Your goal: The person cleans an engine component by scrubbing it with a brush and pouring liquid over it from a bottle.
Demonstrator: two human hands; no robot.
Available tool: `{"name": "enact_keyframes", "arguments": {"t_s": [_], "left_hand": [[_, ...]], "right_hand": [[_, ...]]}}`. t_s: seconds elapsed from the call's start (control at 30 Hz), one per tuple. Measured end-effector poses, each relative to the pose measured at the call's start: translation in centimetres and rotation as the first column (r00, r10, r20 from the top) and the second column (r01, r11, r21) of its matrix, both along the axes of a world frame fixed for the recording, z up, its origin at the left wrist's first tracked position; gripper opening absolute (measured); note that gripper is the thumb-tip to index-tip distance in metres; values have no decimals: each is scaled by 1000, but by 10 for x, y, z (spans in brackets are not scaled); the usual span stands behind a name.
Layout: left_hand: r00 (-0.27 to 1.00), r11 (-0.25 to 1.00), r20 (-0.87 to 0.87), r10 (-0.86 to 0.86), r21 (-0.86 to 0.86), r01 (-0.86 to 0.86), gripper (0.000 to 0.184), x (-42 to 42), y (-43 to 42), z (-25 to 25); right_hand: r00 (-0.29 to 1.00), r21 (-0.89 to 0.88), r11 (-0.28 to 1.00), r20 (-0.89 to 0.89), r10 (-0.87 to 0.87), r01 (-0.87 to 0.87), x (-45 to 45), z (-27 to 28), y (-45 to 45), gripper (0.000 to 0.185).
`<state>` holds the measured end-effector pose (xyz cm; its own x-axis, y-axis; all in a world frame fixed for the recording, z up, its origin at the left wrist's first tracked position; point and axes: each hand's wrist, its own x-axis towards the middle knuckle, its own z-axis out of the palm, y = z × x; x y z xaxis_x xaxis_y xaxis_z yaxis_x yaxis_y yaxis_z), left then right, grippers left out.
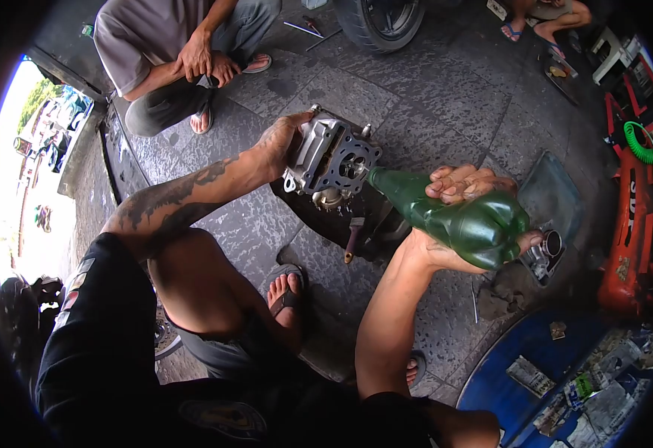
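My left hand (280, 143) grips the side of a metal engine cylinder head (325, 153), holding it up with its flat gasket face and round chamber turned to the right. My right hand (467, 184) is wrapped round a green plastic bottle (446, 215), tilted with its neck toward the chamber. The neck's tip is right at the edge of the cylinder head; whether it touches or liquid flows, I cannot tell. Below the cylinder head lies a dark basin (304, 213), partly hidden. A paintbrush (354, 235) with a worn handle is at the basin, under the cylinder head.
Opposite me a person (147, 56) squats with hands together. A motorcycle wheel (380, 22) stands at the back. To the right are a tray (554, 194) with metal parts, a red jack-like tool (625, 231) and a green coiled hose (649, 148). A blue round surface (502, 358) lies front right.
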<state>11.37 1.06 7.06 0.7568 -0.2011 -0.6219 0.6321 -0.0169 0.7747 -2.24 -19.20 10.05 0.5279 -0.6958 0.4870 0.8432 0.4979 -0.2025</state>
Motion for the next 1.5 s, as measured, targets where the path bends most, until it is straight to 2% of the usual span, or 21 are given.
{"name": "enact_keyframes", "arguments": {"t_s": [0.13,0.2,0.5,0.6,0.7,0.8,0.87,0.93,1.13,1.37,1.5], "left_hand": [[999,999,21,-34,14,34,37,1,4,-4],[999,996,30,-25,83,22,37,1,4,-3],[996,995,18,-89,51,88,32,-2,5,0],[995,995,43,-91,32,90,31,0,6,-4],[995,993,58,-83,89,78,32,-1,7,-1],[996,994,29,-88,74,85,34,1,10,-5],[998,997,25,-56,46,55,36,0,8,-7],[1000,1000,22,-21,17,21,39,-3,5,-4],[997,997,-25,-73,12,73,47,-1,3,-10],[998,991,-33,-60,121,64,48,-12,-3,7],[997,984,-26,-67,166,70,48,-14,-2,13]], "right_hand": [[1000,24,1000,21,4,-4,3,-2,1,84],[1000,19,1000,17,10,-10,4,-2,3,84],[999,-19,999,-37,-28,27,4,0,5,84],[998,39,999,-50,27,-25,2,3,7,84],[999,41,998,2,46,-46,2,4,8,84],[996,56,997,66,51,-55,-1,3,5,84],[1000,-53,998,-26,12,-14,-4,2,2,78],[999,-43,999,-33,-5,4,-3,0,4,78],[998,-22,1000,-64,-18,17,-2,-2,13,77],[997,27,999,-81,-17,19,-2,-1,15,77],[995,-15,999,-88,-36,35,-1,-4,15,77]]}}
